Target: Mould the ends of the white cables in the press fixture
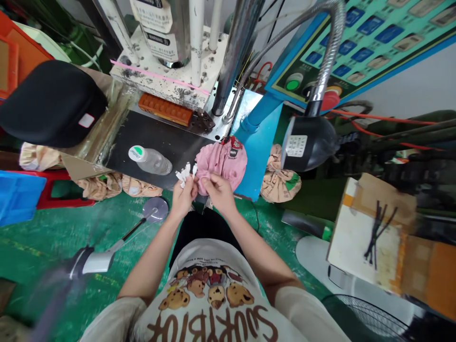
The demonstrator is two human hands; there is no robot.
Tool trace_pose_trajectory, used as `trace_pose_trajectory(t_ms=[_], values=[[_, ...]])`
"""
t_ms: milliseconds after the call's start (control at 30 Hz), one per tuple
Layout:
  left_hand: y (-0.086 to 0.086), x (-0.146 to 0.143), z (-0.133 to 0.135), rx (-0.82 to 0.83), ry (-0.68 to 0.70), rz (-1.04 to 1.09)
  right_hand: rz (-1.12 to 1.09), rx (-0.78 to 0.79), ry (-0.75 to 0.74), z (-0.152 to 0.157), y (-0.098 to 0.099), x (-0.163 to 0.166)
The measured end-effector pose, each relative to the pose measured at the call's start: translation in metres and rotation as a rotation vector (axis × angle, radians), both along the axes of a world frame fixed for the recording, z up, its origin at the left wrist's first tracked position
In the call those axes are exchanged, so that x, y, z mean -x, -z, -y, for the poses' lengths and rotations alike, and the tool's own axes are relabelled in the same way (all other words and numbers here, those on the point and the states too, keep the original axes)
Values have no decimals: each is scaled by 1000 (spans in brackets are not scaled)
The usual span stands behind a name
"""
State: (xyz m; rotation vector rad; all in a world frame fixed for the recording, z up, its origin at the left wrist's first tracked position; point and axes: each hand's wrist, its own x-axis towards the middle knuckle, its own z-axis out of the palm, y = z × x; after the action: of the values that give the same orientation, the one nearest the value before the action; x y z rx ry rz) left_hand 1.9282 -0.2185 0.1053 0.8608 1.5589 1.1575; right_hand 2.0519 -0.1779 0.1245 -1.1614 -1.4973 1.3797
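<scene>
My left hand [183,195] is closed around a bunch of several small white pieces that look like cable connectors [186,174], their ends fanning out above the fingers. Close beside it, my right hand [219,192] is pinched at the near edge of a crumpled pink cloth item [228,164] with a dark patch and a red part. What lies between the right fingertips is hidden. To the left of my hands, a clear bottle [153,161] with a white and green cap lies on the black work surface [123,140].
Ahead stands a press with a white plate [160,83] and an orange block [166,109]. A black lamp head [311,142] hangs at the right below a control panel [356,47]. A black padded seat [53,102] is at the left; a fan [81,263] stands below it.
</scene>
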Motion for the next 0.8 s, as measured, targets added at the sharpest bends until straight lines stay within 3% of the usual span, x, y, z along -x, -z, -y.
trace_pose_trajectory(t_ms=[200,333,433,567,700,800], values=[[-11,9,7,-23,56,-143,-69,82,28,4,1,17],[-7,13,8,-8,125,-162,-96,180,106,4,8,18],[0,16,10,8,88,-152,-50,124,108,0,10,11],[8,24,17,28,36,-148,221,-111,-67,1,7,-8],[15,27,28,35,172,-125,494,-314,-350,18,8,-22],[19,24,37,40,267,-100,558,-409,-534,32,13,-26]])
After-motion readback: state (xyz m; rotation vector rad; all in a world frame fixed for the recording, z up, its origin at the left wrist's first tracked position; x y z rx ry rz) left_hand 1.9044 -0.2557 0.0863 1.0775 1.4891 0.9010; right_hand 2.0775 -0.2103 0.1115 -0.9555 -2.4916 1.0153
